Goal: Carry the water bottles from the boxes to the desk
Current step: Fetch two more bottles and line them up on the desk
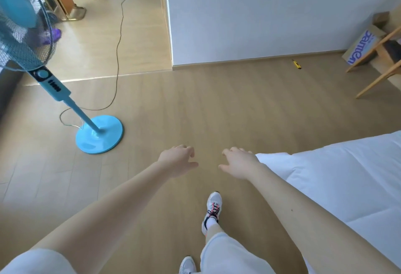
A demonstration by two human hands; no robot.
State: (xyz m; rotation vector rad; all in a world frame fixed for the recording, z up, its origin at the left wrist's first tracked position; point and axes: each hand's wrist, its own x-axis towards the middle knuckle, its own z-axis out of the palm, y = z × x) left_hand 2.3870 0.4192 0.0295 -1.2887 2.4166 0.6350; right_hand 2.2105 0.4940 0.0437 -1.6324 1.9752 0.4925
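Head view, and we are on our feet, mid-stride by the look of it, one shoe [212, 210] forward on the wooden floor [217, 104]. Our left hand [178, 161] and right hand [238, 164] are both out in front, to the right of the blue fan [98, 135], palms down, fingers loose and slightly curled, nothing in either. No water bottles in sight; we judge them to be inside the cardboard box [362, 46] with purple lettering, which lies far to the right of the fan, against the white wall [260, 13] and partly behind a slanted wooden frame [377, 74], though what it holds we cannot tell. The counter is nowhere in view. So we call this the walk toward a pickup, hands free. Now the hazards. The fan's cord [118, 46] loops on the floor just beside its base and trails off far behind it; a step drifting that way could snag it and pull the fan over. A small yellow cutter [296, 64] lies on the floor, well right of the fan and on our line to the box, easy to tread on with eyes up. The white bed [347, 176], right of the fan and just beside our right forearm, narrows the lane, and a loaded return could clip its corner.
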